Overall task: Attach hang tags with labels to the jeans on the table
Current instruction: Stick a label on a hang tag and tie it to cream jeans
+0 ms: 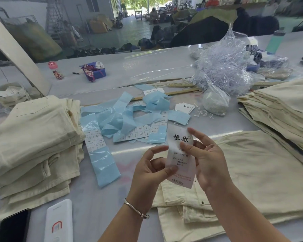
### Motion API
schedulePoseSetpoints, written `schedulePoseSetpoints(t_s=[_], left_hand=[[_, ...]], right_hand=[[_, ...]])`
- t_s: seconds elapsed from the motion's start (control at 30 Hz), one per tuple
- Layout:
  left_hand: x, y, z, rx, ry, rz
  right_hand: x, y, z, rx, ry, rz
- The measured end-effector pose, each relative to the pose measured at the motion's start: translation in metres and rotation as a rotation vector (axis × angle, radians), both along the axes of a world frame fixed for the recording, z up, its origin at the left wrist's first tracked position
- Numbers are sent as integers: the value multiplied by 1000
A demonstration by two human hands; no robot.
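Above flat cream jeans [252, 165] | left hand [148, 170], right hand [205, 160] – both pinching glossy rectangular hang tag [181, 154]

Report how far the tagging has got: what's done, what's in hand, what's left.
Done: cannot confirm; the folded stack at left shows no tags from here. In hand: both hands, left hand and right hand, hold one hang tag above the jeans spread in front, not yet attached. Left: the pile at right, label strips and spare tags.
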State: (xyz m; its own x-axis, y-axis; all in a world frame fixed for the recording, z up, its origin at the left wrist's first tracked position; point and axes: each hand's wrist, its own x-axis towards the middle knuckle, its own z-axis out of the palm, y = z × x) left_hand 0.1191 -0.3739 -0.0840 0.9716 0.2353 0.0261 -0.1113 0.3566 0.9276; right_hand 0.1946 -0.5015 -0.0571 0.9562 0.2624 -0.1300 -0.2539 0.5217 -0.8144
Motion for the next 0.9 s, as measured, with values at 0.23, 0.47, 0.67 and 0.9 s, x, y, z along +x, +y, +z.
schedulePoseSetpoints(t_s=[0.23, 0.47, 0.67, 0.9], left_hand=[[23, -3, -4, 54, 67, -131], [80, -24, -3, 54, 175, 111], [133, -52, -20, 8, 311, 295], [188, -60, -61, 9, 401, 408]], right_hand=[[13, 0, -7, -150, -136, -133], [46, -23, -21, -257, -181, 91], [88, -51, -44, -238, -180, 292], [184, -88, -80, -502, -183, 305]])
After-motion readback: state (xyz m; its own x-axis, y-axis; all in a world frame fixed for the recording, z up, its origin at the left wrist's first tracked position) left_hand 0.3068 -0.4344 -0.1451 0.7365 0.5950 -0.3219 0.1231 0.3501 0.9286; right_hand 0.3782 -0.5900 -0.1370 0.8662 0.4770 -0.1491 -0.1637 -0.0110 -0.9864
